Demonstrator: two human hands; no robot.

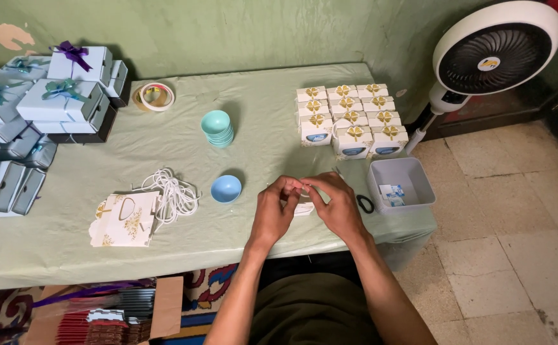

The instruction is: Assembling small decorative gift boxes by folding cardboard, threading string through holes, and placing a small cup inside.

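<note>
Two hands meet at the near edge of the table (164,243), fingertips pinched together over a small white piece. The left hand (272,214) and the right hand (338,207) both have their fingers curled shut on it; it looks like a small folded card or flat box blank (304,208), mostly hidden between the thumbs, its lower edge showing just under them and resting on or just above the cloth. By the look of it, the step in hand is folding or closing this small piece, and the next move would call for a fine, steady pinch from both sides at once.

Just right of the right hand lie black-handled scissors (364,204), and beyond them a grey plastic tub (413,172). Left of the hands sits a single blue bowl (226,189), with a coil of white cord (171,195) and a white gift bag (124,220) further left. Farther off stand a stack of teal bowls (217,128), and to the right rows of small white favour boxes (349,118) with gold bows.
</note>
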